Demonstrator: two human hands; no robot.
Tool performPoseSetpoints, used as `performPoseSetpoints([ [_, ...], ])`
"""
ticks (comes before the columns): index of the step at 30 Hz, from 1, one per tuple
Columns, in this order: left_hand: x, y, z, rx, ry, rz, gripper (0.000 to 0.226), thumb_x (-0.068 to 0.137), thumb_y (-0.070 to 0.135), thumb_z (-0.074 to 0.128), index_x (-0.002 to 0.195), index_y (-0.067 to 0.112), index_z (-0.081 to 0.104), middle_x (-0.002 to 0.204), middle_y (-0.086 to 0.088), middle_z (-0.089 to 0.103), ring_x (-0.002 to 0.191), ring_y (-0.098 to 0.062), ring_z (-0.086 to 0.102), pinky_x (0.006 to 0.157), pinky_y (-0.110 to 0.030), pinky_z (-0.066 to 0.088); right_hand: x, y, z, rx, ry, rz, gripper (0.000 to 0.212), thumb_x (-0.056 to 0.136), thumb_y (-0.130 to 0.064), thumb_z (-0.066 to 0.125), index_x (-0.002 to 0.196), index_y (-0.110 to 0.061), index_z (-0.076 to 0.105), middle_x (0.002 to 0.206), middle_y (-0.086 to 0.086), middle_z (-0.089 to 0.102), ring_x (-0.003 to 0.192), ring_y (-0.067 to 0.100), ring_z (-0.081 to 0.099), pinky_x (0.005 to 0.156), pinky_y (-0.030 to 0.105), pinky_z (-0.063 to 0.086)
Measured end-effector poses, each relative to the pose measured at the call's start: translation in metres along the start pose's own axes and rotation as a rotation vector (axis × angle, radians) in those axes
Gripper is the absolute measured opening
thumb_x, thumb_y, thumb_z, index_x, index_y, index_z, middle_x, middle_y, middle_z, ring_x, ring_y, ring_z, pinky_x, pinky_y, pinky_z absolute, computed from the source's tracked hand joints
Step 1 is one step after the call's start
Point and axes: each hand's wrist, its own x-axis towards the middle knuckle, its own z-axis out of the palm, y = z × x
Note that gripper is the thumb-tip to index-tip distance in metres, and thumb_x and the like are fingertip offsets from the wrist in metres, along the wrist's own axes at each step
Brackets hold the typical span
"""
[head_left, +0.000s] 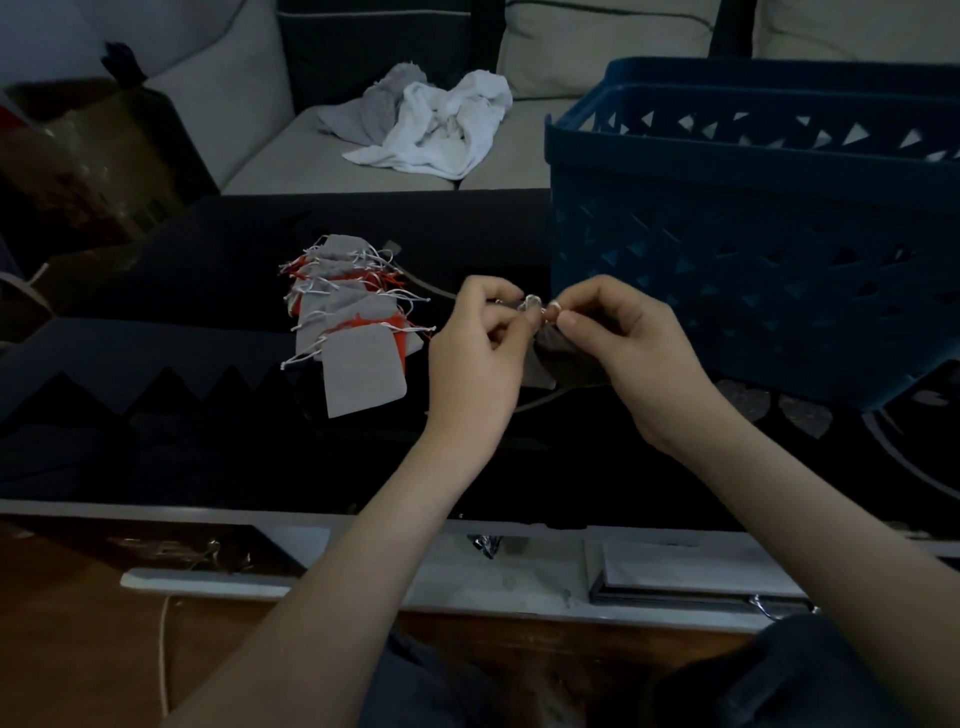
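I hold a small grey fabric drawstring pouch (546, 358) up off the table, in the middle of the scene, between my two hands. My left hand (475, 348) has its fingers curled in, pinching the left side of the pouch's gathered mouth. My right hand (618, 348) pinches the right side between thumb and forefinger, and the other fingers are bent behind the cloth. The body of the pouch hangs below my fingertips. It is too dim to tell whether I grip the cord or only the fabric. Holding it at both sides of the mouth looks like the way to draw it closed or pull it open.

To the left, on the dark tabletop (156, 426), lies a loose row of flat grey pouches with white cords and orange lining (353, 312). They overlap from far to near, which I judge to be the sorted pile. Just right of my right hand stands a dark blue plastic basket with triangular cut-outs (753, 249), and its near left corner is close to my knuckles. Bare table lies near me, between the pile and my wrists. The table's pale near edge runs under my forearms. Far off, white and grey crumpled cloths (436, 124) sit on a light grey sofa (249, 114).
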Motion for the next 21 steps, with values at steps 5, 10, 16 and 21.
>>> performPoseSetpoints([
  [5,-0.0015,-0.0015,0.001,-0.085,-0.027,-0.093,0.007,0.09,0.014,0.063,0.094,0.009,0.068,0.089,0.002,0.071,0.086,-0.004,0.066,0.077,-0.015,0.05,-0.0016,-0.0017,0.0002,-0.18,0.046,-0.108,0.018,0.088,-0.007,0.061,0.086,-0.024,0.063,0.082,-0.009,0.068,0.087,0.007,0.064,0.089,0.038,0.051],
  [10,-0.0028,-0.0022,0.0028,-0.056,-0.036,-0.083,0.011,0.091,0.01,0.061,0.097,0.01,0.07,0.09,0.002,0.071,0.086,-0.005,0.066,0.077,-0.015,0.05,-0.0032,-0.0047,0.001,-0.184,0.071,-0.096,0.019,0.086,-0.01,0.066,0.09,-0.026,0.056,0.073,-0.011,0.071,0.081,0.008,0.066,0.09,0.044,0.05],
  [16,-0.0032,-0.005,0.0018,0.019,-0.125,0.004,0.018,0.093,0.01,0.057,0.105,0.011,0.07,0.1,0.0,0.07,0.094,-0.006,0.064,0.082,-0.013,0.048,-0.0005,-0.0038,-0.0022,-0.212,0.065,-0.087,0.02,0.085,-0.01,0.067,0.094,-0.022,0.054,0.072,-0.009,0.068,0.075,-0.004,0.062,0.075,0.009,0.044],
  [21,-0.0051,-0.0027,0.0028,0.072,-0.157,0.053,0.014,0.093,0.02,0.06,0.102,0.014,0.069,0.096,-0.001,0.069,0.087,-0.004,0.064,0.076,-0.009,0.047,-0.0029,-0.003,-0.0052,-0.353,0.05,-0.169,0.026,0.084,-0.003,0.064,0.101,-0.018,0.052,0.075,-0.009,0.065,0.075,-0.004,0.06,0.069,0.006,0.044],
])
